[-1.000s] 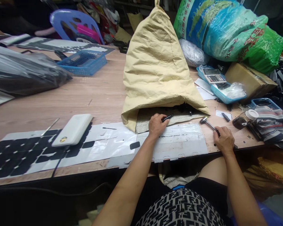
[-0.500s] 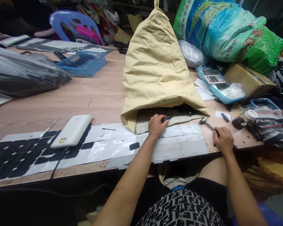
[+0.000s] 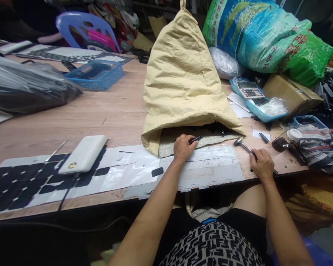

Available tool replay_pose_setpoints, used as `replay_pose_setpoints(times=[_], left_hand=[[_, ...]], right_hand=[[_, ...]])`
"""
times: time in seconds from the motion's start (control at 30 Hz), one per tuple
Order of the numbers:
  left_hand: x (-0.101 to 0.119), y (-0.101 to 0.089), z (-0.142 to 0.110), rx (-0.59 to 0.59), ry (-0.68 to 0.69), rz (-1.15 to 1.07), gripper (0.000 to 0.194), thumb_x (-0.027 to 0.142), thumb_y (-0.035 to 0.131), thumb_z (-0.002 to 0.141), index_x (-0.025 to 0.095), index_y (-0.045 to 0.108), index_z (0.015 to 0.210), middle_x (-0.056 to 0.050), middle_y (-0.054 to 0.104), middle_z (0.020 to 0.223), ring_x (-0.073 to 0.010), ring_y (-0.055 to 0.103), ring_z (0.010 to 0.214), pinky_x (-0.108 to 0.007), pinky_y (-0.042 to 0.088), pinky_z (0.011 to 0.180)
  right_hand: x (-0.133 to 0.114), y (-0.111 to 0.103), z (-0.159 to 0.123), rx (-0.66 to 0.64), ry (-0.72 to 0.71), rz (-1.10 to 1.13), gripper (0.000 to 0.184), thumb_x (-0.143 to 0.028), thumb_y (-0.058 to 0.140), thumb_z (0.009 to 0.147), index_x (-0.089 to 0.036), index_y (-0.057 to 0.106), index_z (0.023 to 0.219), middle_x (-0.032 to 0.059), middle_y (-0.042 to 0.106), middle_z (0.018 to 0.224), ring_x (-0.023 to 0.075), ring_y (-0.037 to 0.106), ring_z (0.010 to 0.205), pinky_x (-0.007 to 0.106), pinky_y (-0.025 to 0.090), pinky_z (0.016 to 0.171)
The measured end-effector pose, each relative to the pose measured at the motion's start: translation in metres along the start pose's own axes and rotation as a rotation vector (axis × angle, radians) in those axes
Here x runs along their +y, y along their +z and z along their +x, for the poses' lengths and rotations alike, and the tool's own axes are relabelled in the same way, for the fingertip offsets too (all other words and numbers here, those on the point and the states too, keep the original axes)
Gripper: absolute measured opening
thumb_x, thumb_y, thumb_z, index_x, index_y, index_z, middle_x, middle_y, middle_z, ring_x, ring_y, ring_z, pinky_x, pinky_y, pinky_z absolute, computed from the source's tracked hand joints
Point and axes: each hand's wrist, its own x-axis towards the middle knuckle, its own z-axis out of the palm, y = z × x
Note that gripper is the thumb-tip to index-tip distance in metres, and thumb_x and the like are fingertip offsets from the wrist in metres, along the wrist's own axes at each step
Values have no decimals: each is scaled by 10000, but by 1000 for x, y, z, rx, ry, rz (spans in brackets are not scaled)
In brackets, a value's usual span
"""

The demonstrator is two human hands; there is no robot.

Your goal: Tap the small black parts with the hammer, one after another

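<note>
My left hand (image 3: 182,147) is closed on a slim black piece (image 3: 195,139), whose end sticks out to the right; its exact kind does not show. It is at the mouth of a yellow cloth sack (image 3: 187,81) that lies on the table, over the bag's grey inner lining (image 3: 168,143). Further black pieces (image 3: 220,129) show in the dark opening. To the right, my right hand (image 3: 262,162) is wrapped round the dark handle of a small hammer (image 3: 244,145), its metal head resting toward the sack's corner. A worn white board (image 3: 216,166) lies between the hands.
Left of me, a white power bank (image 3: 84,153) lies on a sheet with black patches (image 3: 19,181). A blue basket (image 3: 97,75) stands farther back. On the right are a calculator (image 3: 249,89) in a blue tray, a white-lidded jar (image 3: 285,140) and a striped cloth (image 3: 319,147).
Almost nothing differs. The whole view has shifted very slightly, while both hands keep their holds and places.
</note>
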Motion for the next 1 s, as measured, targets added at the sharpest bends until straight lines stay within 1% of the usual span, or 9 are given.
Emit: replay_pose_setpoints(times=[0.53, 1.0], left_hand=[[0, -1, 0, 7, 8, -6, 221, 338, 696, 845, 267, 786, 1034, -56, 659, 961, -261, 606, 1018, -350, 484, 893], [-2, 0, 1, 1, 9, -26, 226, 328, 717, 845, 254, 794, 1045, -54, 664, 973, -259, 606, 1021, -351, 484, 892]], right_hand=[[-1, 0, 1, 7, -1, -7, 261, -301, 535, 953, -223, 731, 1107, 70, 665, 955, 228, 530, 882, 335, 406, 809], [-2, 0, 0, 20, -1, -3, 257, -305, 538, 952, -224, 735, 1095, 65, 669, 953, 223, 527, 891, 326, 397, 810]])
